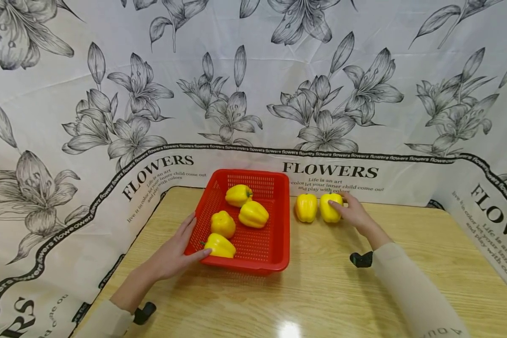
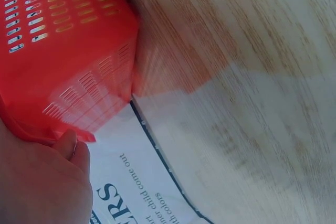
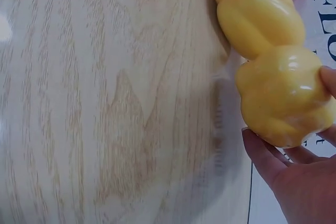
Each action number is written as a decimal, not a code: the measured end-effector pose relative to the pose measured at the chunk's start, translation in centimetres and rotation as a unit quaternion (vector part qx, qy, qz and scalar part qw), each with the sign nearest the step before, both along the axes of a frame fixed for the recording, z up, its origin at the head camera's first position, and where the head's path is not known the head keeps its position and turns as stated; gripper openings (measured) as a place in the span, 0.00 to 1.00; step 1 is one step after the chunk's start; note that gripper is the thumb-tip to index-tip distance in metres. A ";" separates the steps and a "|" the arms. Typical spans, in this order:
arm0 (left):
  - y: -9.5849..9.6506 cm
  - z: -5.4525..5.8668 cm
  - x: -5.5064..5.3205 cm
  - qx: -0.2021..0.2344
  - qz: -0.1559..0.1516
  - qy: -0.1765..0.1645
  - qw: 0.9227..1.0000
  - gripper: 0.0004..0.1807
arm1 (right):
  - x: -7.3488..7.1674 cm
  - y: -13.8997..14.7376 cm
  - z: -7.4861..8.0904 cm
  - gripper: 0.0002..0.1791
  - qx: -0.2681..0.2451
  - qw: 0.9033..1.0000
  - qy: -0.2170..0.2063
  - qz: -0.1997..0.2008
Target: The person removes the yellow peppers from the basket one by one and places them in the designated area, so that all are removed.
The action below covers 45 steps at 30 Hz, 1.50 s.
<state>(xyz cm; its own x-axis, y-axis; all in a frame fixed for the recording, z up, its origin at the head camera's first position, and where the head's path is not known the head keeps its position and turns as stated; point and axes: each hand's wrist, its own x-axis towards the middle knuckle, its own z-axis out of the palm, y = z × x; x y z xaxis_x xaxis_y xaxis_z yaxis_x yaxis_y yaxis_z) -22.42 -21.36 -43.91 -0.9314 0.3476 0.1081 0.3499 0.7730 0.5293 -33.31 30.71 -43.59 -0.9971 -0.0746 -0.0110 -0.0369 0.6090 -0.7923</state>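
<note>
A red plastic basket (image 1: 285, 225) with slotted walls holds several yellow bell peppers (image 1: 253, 214). My left hand (image 1: 169, 256) grips its left rim, the thumb over the edge near the closest pepper (image 1: 220, 246); the left wrist view shows fingers (image 2: 80, 156) bent at the rim. To the right of the basket, two more peppers stand side by side by the back cloth. Around the outer pepper (image 3: 283, 95) my right hand (image 1: 355, 213) has its thumb and fingers, holding it from the right. Its neighbour (image 1: 306, 208) stands between it and the basket.
A light wood-grain table (image 1: 321, 291) bears everything. White cloth (image 1: 253, 126) printed with lilies and lettering hangs behind and along both sides, meeting the table's back edge just behind the peppers. Black straps (image 1: 361, 259) show at both wrists.
</note>
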 end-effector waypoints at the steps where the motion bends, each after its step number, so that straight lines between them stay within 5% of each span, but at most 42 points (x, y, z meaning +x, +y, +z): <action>1: 0.0 0.0 0.0 0.000 0.000 0.000 1.000 0.61 | 0.0 0.0 -0.1 0.42 0.000 1.000 -0.002 0.000; 33: 0.1 0.2 -0.1 0.004 -0.002 0.006 1.000 0.61 | -0.9 1.8 -0.6 0.43 -0.003 0.999 -0.042 0.025; 45: -0.1 0.0 0.0 -0.001 -0.002 0.004 1.000 0.61 | 0.3 2.2 0.2 0.45 0.041 0.998 -0.050 0.029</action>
<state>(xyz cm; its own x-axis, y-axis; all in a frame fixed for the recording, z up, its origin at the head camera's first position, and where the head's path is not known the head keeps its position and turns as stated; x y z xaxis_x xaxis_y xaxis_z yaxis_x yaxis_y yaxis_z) -22.43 -21.41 -43.87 -0.9292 0.3514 0.1143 0.3567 0.7722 0.5258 -33.01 32.95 -43.44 -0.9850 -0.1265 -0.1177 0.0025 0.6704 -0.7420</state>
